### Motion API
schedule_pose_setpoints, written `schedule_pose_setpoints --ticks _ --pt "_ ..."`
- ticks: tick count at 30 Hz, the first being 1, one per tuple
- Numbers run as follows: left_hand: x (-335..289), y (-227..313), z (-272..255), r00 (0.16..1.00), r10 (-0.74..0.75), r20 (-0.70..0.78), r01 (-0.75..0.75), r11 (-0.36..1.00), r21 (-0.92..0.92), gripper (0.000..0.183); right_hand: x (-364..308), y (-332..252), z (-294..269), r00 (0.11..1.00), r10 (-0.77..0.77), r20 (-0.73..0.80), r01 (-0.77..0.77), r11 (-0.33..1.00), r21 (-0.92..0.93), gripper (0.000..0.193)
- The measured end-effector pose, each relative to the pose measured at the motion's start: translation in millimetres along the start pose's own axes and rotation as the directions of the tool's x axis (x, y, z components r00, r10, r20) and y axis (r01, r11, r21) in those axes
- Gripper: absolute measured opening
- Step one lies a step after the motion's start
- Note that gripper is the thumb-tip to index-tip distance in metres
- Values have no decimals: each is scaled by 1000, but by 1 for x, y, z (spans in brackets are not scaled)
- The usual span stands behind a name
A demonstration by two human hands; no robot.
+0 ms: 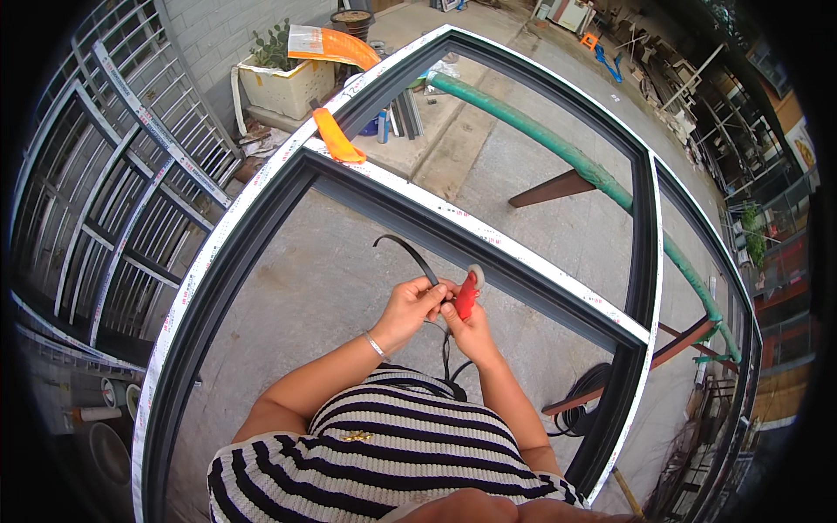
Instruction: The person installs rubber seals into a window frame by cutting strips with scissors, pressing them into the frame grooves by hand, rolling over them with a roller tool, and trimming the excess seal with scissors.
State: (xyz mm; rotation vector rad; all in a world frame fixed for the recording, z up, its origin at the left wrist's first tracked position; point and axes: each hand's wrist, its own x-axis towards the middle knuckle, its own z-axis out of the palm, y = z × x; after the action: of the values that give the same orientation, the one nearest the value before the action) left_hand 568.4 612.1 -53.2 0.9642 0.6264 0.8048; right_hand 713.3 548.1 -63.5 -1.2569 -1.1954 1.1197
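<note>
My left hand [408, 314] is closed on a thin black rubber strip [417, 256], pinching it near its curved free end. In my right hand [472, 333] is a small red-handled roller [466, 301] with a pale wheel, tilted up and away from me. Both hands' fingertips meet at the strip, and its lower length hangs down toward my striped top. They are held within one opening of a large dark window frame [471, 228] covered in white printed film. Whether the right fingers also grip the strip is hidden.
An orange flat piece [338, 139] lies over the frame's far-left corner joint. Green-wrapped supports [532, 126] run under the frame. A black strip coil [586, 399] hangs at the lower right. More frames [131, 183] lean at left, near a cactus planter [283, 90].
</note>
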Motion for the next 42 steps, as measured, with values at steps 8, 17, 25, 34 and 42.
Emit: schedule_pose_setpoints --ticks 8,17,25,34,42 --pt "12 43 -58 896 85 -436 -214 943 -256 26 -22 -45 -26 980 -15 -199 -65 919 -388 14" --pt "53 67 -90 751 153 -643 -330 929 -165 16 2 -89 -11 970 -174 -169 35 789 -614 17" --pt "64 67 -117 625 134 -769 -235 972 -21 18 28 -109 12 968 -195 -159 54 777 -627 17" --pt "82 73 -133 540 38 -841 -358 915 -189 20 45 -109 38 983 -169 -72 101 825 -555 17" --pt "66 69 -126 574 33 -818 -473 829 -299 21 44 -102 37 972 -225 -64 150 808 -570 18"
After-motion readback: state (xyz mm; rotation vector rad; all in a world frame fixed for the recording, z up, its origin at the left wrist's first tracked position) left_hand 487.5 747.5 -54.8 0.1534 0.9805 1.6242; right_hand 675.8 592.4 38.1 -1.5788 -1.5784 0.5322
